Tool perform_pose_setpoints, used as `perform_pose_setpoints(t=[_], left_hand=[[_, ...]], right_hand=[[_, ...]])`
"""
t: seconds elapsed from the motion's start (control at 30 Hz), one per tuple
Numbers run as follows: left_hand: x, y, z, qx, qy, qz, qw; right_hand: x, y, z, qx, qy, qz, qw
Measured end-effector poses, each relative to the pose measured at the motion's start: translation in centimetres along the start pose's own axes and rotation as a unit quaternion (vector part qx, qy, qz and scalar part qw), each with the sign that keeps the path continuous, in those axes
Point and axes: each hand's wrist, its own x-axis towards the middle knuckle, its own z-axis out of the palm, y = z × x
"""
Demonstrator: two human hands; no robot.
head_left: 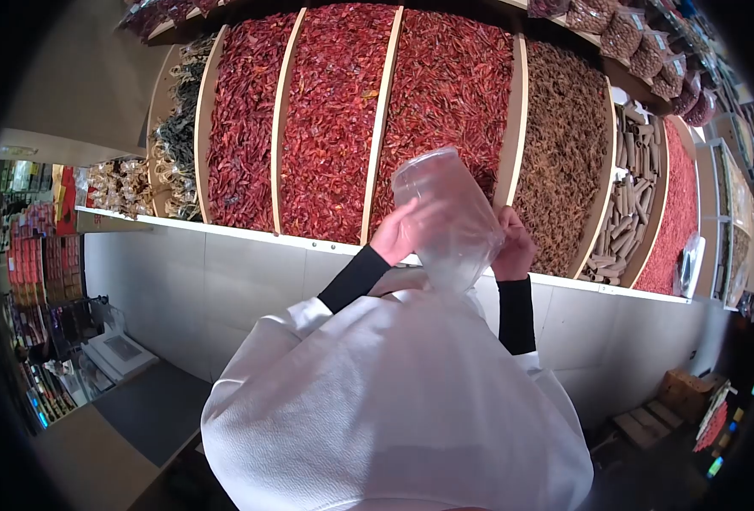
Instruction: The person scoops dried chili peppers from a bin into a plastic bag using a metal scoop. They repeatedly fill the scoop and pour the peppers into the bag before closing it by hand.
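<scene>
A clear plastic bag (458, 226) is held up in front of my chest, tilted, its wide rounded end pointing away from me over the chilli bin. My left hand (396, 233) grips the bag's left side, thumb on the near face and the other fingers blurred through the film. At the right edge, my right hand (516, 247) pinches the plastic between thumb and curled fingers. No contents show inside the bag. Just beyond it lie dried red chillies (449, 94) in a wood-sided bin.
More dried chillies (338, 128) fill bins to the left, divided by wooden slats (382, 119). Rightward come brown star-shaped spices (561, 145), rolled bark sticks (628, 221) and pink-red pieces (679, 213). A white ledge (296, 241) edges the bins. Filled bags (624, 32) stand above.
</scene>
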Motion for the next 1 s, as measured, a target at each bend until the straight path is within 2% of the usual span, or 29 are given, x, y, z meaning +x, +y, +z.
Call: perform_pose_setpoints(t=[0.03, 0.07, 0.1, 0.13, 0.17, 0.2, 0.23, 0.27, 0.33, 0.37, 0.4, 0.43, 0.47, 0.5, 0.53, 0.57, 0.6, 0.67, 0.7, 0.73, 0.8, 0.83, 0.87, 0.93, 0.97, 1.0], left_hand=[[1.0, 0.4, -0.2, 0.102, 0.022, 0.048, 0.993], [1.8, 0.8, -0.5, 0.202, 0.043, 0.095, 0.974], [2.3, 1.2, -0.4, 0.183, 0.059, 0.117, 0.974], [2.3, 1.5, 0.8, 0.183, 0.057, 0.116, 0.975], [2.3, 1.8, 2.2, 0.246, 0.096, 0.170, 0.949], [2.3, 2.2, 3.5, 0.308, 0.134, 0.224, 0.915], [2.5, 2.0, 4.1, 0.363, 0.131, 0.309, 0.869], [2.2, 2.1, 4.9, 0.428, 0.130, 0.361, 0.819], [1.5, 2.3, 4.9, 0.620, 0.186, 0.432, 0.627], [1.3, 2.1, 5.1, 0.622, 0.183, 0.432, 0.627], [1.1, 1.8, 5.6, 0.640, 0.170, 0.470, 0.583], [0.8, 1.6, 6.1, 0.656, 0.156, 0.507, 0.537], [0.5, 1.5, 6.3, 0.657, 0.154, 0.506, 0.537], [0.2, 1.4, 6.4, 0.692, 0.146, 0.527, 0.471], [-0.1, 1.2, 6.5, 0.723, 0.137, 0.544, 0.403], [-0.7, 1.0, 6.5, 0.731, 0.136, 0.538, 0.397], [-1.0, 0.9, 6.1, 0.732, 0.134, 0.537, 0.397], [-1.3, 0.7, 3.8, 0.772, 0.119, 0.522, 0.344], [-1.8, 0.5, 2.2, 0.781, 0.114, 0.475, 0.389], [-2.0, 0.7, 2.5, 0.782, 0.111, 0.474, 0.389], [-2.6, 1.0, 3.4, 0.817, 0.041, 0.404, 0.409], [-3.3, 1.6, 4.2, 0.851, -0.010, 0.342, 0.399], [-3.9, 2.0, 4.1, 0.850, -0.009, 0.344, 0.399], [-5.4, 2.8, 3.9, 0.887, 0.088, 0.247, 0.380], [-5.8, 3.4, 2.2, 0.825, 0.103, 0.291, 0.474], [-6.1, 3.6, 1.1, 0.647, 0.140, 0.258, 0.704]], right_hand=[[-0.4, 0.1, -0.7, -0.001, -0.003, 0.001, 1.000], [-0.8, 0.3, -1.5, -0.035, 0.048, 0.003, 0.998], [-1.1, 0.2, -1.9, -0.069, 0.101, 0.004, 0.993], [-1.0, 0.4, -1.5, -0.070, 0.101, 0.003, 0.992], [-0.9, 0.9, -1.1, -0.227, 0.178, -0.058, 0.956], [-0.7, 1.2, -0.8, -0.375, 0.248, -0.119, 0.885], [-0.7, 1.8, -1.7, -0.363, 0.271, -0.161, 0.876], [-0.6, 2.0, -2.0, -0.361, 0.273, -0.165, 0.876], [-0.4, 2.2, -1.0, -0.391, 0.276, -0.180, 0.860], [-0.4, 2.3, -0.5, -0.386, 0.260, -0.162, 0.870], [-0.2, 2.2, 1.3, -0.384, 0.262, -0.164, 0.870], [0.1, 2.0, 3.2, -0.320, 0.217, -0.134, 0.913], [0.4, 2.0, 4.9, -0.252, 0.169, -0.103, 0.947], [0.7, 2.1, 6.4, -0.250, 0.171, -0.105, 0.947], [1.1, 2.2, 7.7, -0.179, 0.142, -0.076, 0.971], [1.4, 2.4, 8.6, -0.107, 0.110, -0.047, 0.987], [1.7, 2.6, 9.1, -0.107, 0.111, -0.048, 0.987], [2.1, 2.9, 9.7, -0.078, 0.154, -0.001, 0.985], [2.0, 3.2, 8.8, -0.077, 0.155, -0.003, 0.985], [1.9, 3.7, 7.5, -0.077, 0.149, 0.014, 0.986], [1.4, 4.1, 6.2, -0.078, 0.145, 0.030, 0.986], [1.3, 4.0, 6.2, -0.080, 0.139, 0.030, 0.987], [1.2, 3.8, 6.1, -0.083, 0.133, 0.030, 0.987], [1.1, 3.7, 5.5, -0.100, 0.138, 0.027, 0.985], [1.0, 3.6, 5.3, -0.115, 0.147, 0.021, 0.982], [0.9, 3.4, 5.4, -0.114, 0.149, 0.019, 0.982]])
